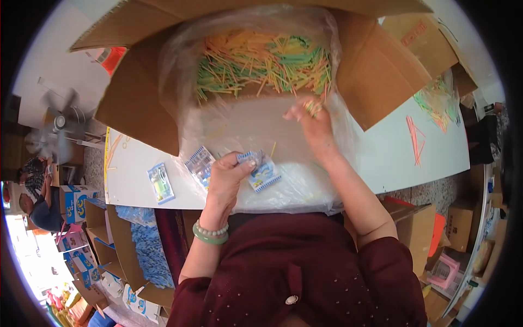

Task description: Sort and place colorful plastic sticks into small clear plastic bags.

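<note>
My left hand (231, 173) pinches a small blue-and-white packet (265, 175) over the near edge of the white table. Another such packet (199, 165) lies against that hand's left side, and a third packet (160, 183) with something green inside rests farther left. My right hand (316, 126) is raised at the mouth of a plastic-lined box, its fingers closed around a small bunch of yellow and green sticks (312, 108); motion blurs the fingertips. Beyond it, many thin orange, green and yellow sticks (267, 60) are heaped inside the clear plastic liner (174, 82).
The cardboard box (139, 101) spreads its flaps across the white table (381, 158). Pink sticks (415, 140) and a bag of sticks (438, 103) lie to the right. Below the table's left edge, a carton holds blue packets (152, 250). A fan (61, 121) and a person (44, 210) are at far left.
</note>
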A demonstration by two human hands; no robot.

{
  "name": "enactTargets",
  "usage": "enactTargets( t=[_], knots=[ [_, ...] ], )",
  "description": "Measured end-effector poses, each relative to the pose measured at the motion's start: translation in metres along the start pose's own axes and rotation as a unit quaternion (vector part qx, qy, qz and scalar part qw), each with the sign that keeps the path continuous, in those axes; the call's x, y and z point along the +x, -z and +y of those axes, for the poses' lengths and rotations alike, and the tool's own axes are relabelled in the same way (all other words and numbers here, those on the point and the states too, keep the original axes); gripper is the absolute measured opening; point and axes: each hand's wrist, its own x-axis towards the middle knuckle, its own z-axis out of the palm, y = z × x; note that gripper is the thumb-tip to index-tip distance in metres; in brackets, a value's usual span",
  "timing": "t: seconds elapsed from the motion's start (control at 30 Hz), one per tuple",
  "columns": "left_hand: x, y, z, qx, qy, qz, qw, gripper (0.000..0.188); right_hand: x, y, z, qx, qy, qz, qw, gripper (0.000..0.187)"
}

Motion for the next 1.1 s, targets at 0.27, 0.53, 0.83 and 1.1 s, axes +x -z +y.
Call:
enactTargets(
  t=[0.27, 0.53, 0.83, 1.1],
  knots=[
    [0.005, -0.018, -0.006, 0.037, -0.048, -0.021, 0.998, 0.006, -0.025, 0.008, 0.034, -0.079, -0.037, -0.03, 0.996, 0.009],
    [-0.006, -0.017, -0.003, 0.127, -0.063, -0.054, 0.988, 0.006, -0.033, 0.01, 0.03, 0.019, -0.028, -0.011, 0.999, 0.012],
    [0.005, -0.058, 0.009, 0.572, -0.447, -0.102, 0.681, 0.02, -0.036, 0.006, 0.028, -0.138, 0.044, -0.07, 0.987, 0.011],
    [0.031, -0.066, 0.001, 0.595, -0.379, -0.169, 0.688, 0.025, -0.027, 0.005, 0.07, 0.092, 0.123, -0.043, 0.987, 0.009]
  ],
)
